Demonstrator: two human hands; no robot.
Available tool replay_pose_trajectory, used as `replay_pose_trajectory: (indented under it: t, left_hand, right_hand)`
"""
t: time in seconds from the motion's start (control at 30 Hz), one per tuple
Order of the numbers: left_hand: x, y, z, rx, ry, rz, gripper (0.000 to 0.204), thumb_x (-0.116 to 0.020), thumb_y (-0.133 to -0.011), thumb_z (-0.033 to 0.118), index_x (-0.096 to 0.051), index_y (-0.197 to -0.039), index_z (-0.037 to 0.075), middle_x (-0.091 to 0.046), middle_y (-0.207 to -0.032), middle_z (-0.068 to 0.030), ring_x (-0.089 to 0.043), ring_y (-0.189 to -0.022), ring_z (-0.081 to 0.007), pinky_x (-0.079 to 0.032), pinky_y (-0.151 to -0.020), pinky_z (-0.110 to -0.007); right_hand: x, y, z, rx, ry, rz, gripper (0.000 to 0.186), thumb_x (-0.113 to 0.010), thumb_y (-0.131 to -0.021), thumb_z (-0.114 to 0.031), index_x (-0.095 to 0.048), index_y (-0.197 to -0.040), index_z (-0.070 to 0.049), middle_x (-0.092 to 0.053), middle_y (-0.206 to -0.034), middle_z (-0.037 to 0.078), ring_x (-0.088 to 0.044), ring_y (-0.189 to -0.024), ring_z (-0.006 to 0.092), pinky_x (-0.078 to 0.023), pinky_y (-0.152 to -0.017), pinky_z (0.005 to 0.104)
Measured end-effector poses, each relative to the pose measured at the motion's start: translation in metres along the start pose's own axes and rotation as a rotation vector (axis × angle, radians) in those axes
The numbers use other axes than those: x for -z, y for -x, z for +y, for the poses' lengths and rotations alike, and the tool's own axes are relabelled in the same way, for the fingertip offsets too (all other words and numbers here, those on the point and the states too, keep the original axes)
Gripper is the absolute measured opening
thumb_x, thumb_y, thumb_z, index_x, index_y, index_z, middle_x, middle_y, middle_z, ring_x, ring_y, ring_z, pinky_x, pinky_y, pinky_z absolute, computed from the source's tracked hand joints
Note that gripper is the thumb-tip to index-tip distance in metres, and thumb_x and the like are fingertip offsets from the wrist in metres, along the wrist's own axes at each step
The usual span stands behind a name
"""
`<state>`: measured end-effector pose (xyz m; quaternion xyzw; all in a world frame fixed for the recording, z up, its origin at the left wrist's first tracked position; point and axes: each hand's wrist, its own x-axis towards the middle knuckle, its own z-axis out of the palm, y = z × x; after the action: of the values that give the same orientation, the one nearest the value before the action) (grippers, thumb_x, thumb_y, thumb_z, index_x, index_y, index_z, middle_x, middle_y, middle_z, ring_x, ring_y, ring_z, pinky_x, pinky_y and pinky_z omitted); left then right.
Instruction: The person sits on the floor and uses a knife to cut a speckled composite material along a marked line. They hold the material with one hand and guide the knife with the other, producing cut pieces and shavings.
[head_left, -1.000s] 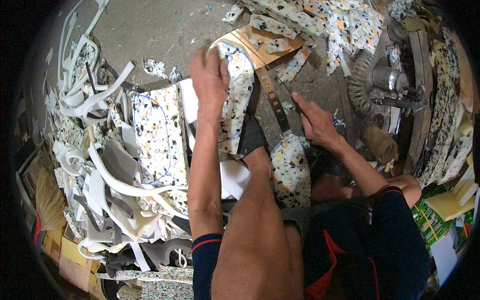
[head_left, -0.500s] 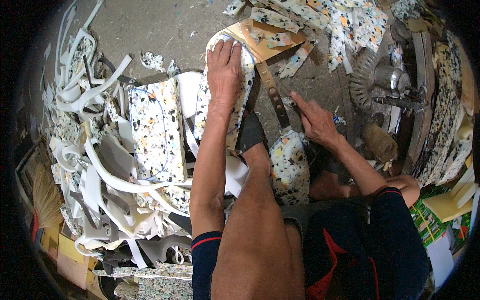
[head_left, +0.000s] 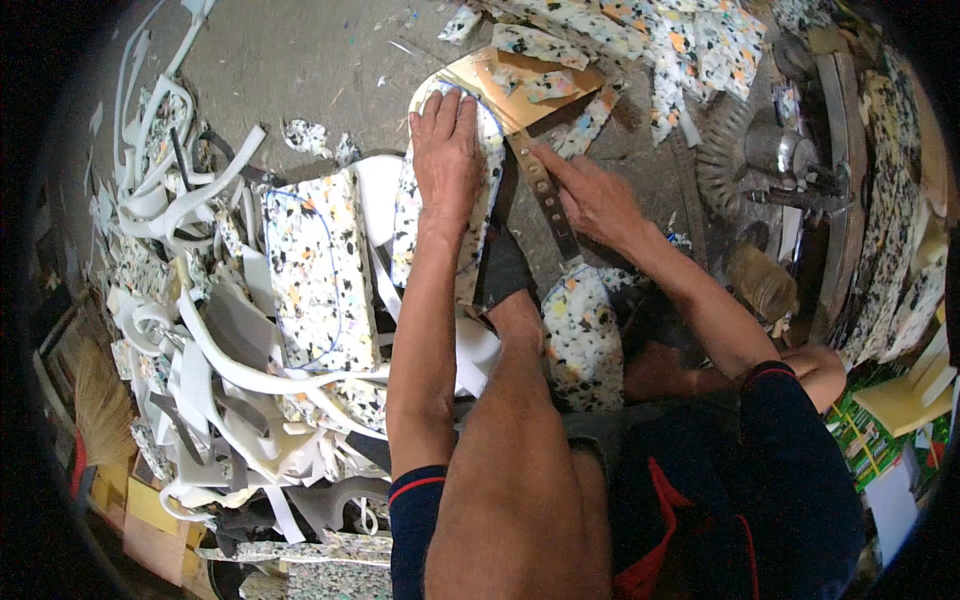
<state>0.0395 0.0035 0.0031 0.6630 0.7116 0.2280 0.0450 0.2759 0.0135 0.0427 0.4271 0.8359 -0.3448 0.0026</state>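
Observation:
My left hand [head_left: 446, 150] lies flat on a speckled foam pad [head_left: 404, 235], fingers stretched toward its rounded far end. A blue line runs along the pad's edge. My right hand [head_left: 600, 205] is closed, index finger extended, around what looks like a long thin knife; its handle is hidden in my palm. The thin blade reaches toward the pad's far right edge. Below that hand lies a brown strip [head_left: 543, 186] with a row of round marks. A cut speckled foam piece [head_left: 582, 340] rests beside my bent leg. My dark-shod foot is next to the pad.
Another speckled foam slab [head_left: 318, 270] with a blue outline stands left, among white foam offcuts [head_left: 235, 370]. A tan sheet [head_left: 540, 105] with speckled scraps lies beyond the pad. To the right are a coiled hose [head_left: 722, 165], a metal cylinder [head_left: 780, 152] and a broom [head_left: 100, 400] far left.
My right hand has moved left and forward, closer to the pad and over the brown strip. My left hand remains pressed on the pad; the view has shifted slightly.

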Motion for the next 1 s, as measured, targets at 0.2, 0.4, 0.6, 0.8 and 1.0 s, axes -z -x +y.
replay_pose_trajectory:
  t: [0.2,0.4,0.6,0.8,1.0]
  left_hand:
    - [-0.003,0.005,-0.005,0.004,-0.012,0.003,0.041,-0.062,-0.085,0.002,-0.066,-0.126,0.006,-0.06,-0.138,-0.0118,-0.05,-0.135,-0.0349,-0.035,-0.116,-0.058]
    - [0.001,0.004,-0.001,-0.003,-0.024,-0.043,0.039,-0.064,-0.088,0.001,-0.066,-0.127,0.006,-0.059,-0.141,-0.0141,-0.05,-0.134,-0.038,-0.036,-0.115,-0.057]
    - [-0.005,-0.001,-0.002,-0.016,-0.01,-0.015,0.048,-0.069,-0.077,-0.002,-0.066,-0.124,0.006,-0.058,-0.139,-0.0133,-0.049,-0.134,-0.0368,-0.036,-0.113,-0.06]
    - [-0.002,0.005,-0.005,-0.013,-0.009,-0.001,0.047,-0.068,-0.078,-0.002,-0.066,-0.125,0.006,-0.059,-0.138,-0.0134,-0.05,-0.133,-0.0368,-0.036,-0.114,-0.061]
    - [-0.004,0.002,-0.003,-0.027,-0.011,0.0,0.043,-0.067,-0.082,0.001,-0.065,-0.125,0.005,-0.06,-0.137,-0.014,-0.051,-0.132,-0.0376,-0.037,-0.114,-0.058]
  right_hand:
    - [0.004,0.036,0.011,-0.068,0.002,-0.134,0.074,-0.056,-0.093,-0.011,-0.029,-0.159,-0.03,-0.06,-0.099,0.02,-0.065,-0.087,0.0431,-0.055,-0.076,0.054]
    - [0.0,0.026,0.005,-0.087,-0.027,-0.11,0.078,-0.059,-0.091,-0.009,-0.028,-0.16,-0.031,-0.06,-0.097,0.019,-0.064,-0.084,0.0423,-0.054,-0.072,0.0532]
    - [-0.013,-0.02,-0.006,-0.03,0.003,0.051,0.079,-0.06,-0.091,-0.008,-0.028,-0.16,-0.031,-0.058,-0.091,0.015,-0.062,-0.077,0.0379,-0.054,-0.066,0.0492]
    - [-0.012,0.051,0.013,-0.099,-0.063,-0.128,0.077,-0.057,-0.092,-0.008,-0.027,-0.16,-0.029,-0.059,-0.094,0.016,-0.063,-0.08,0.0378,-0.055,-0.068,0.0498]
    - [-0.018,0.0,-0.001,-0.077,-0.003,-0.012,0.08,-0.056,-0.089,-0.003,-0.028,-0.16,-0.028,-0.058,-0.096,0.018,-0.063,-0.081,0.0385,-0.055,-0.069,0.05]
